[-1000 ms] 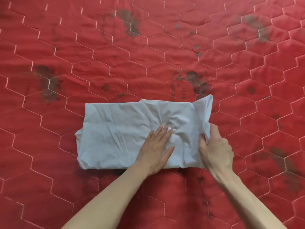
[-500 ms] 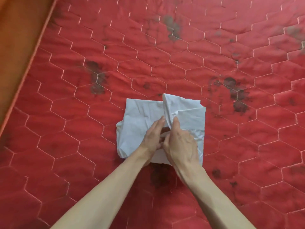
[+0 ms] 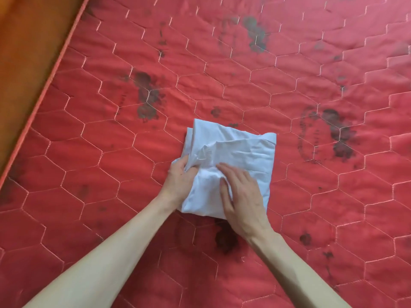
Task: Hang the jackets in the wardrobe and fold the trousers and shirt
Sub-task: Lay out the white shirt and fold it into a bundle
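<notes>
A white shirt, folded into a rough, crumpled square, lies on a red quilted mattress a little below the middle of the view, toward six o'clock. Its top layer is creased, with a loose fold running across the upper half and a small bunched ridge near the left edge.

The left hand is at the shirt's nine-o'clock edge, fingers curled round the bunched cloth there and gripping it. The right hand lies on the shirt's lower part, toward its five o'clock, fingers nearly straight and spread, pressing the cloth down; it grasps nothing. Both bare forearms reach in from the bottom of the view, from seven and five o'clock.

The mattress fills almost the whole view. It is stitched in pale thread into a pattern of large hexagons, and its red cover carries dark, smudged stains: one patch at ten o'clock from the shirt, another at three o'clock, one up at twelve o'clock, and one just below the shirt between the forearms. A piped edge runs diagonally across the upper left corner, and beyond it, at ten to eleven o'clock, lies a plain orange-brown surface; what it is cannot be told.
</notes>
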The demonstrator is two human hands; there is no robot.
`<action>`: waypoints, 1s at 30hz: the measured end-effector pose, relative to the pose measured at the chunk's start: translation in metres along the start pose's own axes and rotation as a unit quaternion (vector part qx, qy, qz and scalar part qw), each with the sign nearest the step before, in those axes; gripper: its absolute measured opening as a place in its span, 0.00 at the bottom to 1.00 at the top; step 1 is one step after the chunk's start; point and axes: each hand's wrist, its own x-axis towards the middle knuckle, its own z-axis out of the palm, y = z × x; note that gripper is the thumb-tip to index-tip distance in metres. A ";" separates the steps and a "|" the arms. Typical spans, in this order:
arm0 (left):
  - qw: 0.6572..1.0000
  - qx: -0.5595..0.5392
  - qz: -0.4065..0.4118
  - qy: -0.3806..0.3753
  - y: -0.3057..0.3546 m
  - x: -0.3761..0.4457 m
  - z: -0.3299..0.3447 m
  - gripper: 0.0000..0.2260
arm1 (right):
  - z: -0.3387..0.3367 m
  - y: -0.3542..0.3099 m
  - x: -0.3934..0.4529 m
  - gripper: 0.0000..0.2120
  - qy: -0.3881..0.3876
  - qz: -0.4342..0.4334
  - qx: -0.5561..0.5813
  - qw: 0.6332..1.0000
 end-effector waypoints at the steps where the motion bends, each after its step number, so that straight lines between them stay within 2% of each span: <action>1: 1.000 -0.001 -0.004 0.005 -0.003 0.001 -0.004 0.09 | -0.001 0.009 0.004 0.18 0.024 0.001 -0.016 1.000; 3: 0.999 -0.002 -0.035 0.019 -0.010 0.004 -0.011 0.16 | -0.002 0.027 0.012 0.21 0.052 0.027 -0.062 0.996; 6: 0.994 0.044 -0.076 0.064 -0.017 0.012 -0.011 0.20 | 0.003 0.056 0.021 0.27 -0.020 0.079 -0.127 0.989; 8: 0.988 0.116 -0.054 0.081 -0.021 0.015 -0.006 0.17 | 0.012 0.072 0.024 0.30 -0.070 0.082 -0.165 0.980; 11: 0.973 0.197 -0.032 0.119 -0.030 0.018 0.002 0.10 | 0.027 0.085 0.028 0.32 -0.088 0.077 -0.217 0.969; 14: 0.940 0.263 -0.046 0.214 -0.030 0.016 0.007 0.05 | 0.034 0.088 0.026 0.32 -0.084 0.079 -0.236 0.965; 15: 0.920 0.291 -0.015 0.262 -0.029 0.013 0.011 0.04 | 0.035 0.087 0.025 0.32 -0.073 0.085 -0.237 0.965; 16: 0.899 0.321 0.049 0.295 -0.028 0.009 0.016 0.07 | 0.036 0.083 0.027 0.31 -0.057 0.092 -0.235 0.966; 17: 0.884 0.349 0.142 0.278 -0.028 0.004 0.023 0.11 | 0.037 0.077 0.028 0.31 -0.039 0.101 -0.229 0.967; 19: 0.852 0.391 0.321 0.134 -0.036 -0.009 0.045 0.15 | 0.043 0.063 0.030 0.30 -0.012 0.112 -0.207 0.972; 20: 0.839 0.405 0.359 0.059 -0.041 -0.015 0.057 0.17 | 0.047 0.059 0.029 0.30 -0.013 0.114 -0.198 0.973; 21: 0.828 0.426 0.365 0.007 -0.049 -0.018 0.066 0.19 | 0.052 0.056 0.026 0.30 -0.022 0.117 -0.192 0.974; 22: 0.814 0.463 0.350 -0.013 -0.055 -0.018 0.070 0.21 | 0.055 0.057 0.023 0.30 -0.033 0.122 -0.189 0.974; 25: 0.783 0.559 0.273 -0.011 -0.067 0.000 0.055 0.27 | 0.056 0.072 0.016 0.29 -0.029 0.119 -0.205 0.971; 27: 0.790 0.550 0.272 -0.019 -0.075 0.017 0.036 0.29 | 0.053 0.087 0.016 0.30 -0.012 0.100 -0.216 0.971; 30: 0.804 0.520 0.289 -0.004 -0.081 0.032 0.017 0.31 | 0.045 0.108 0.017 0.34 -0.002 0.120 -0.205 0.971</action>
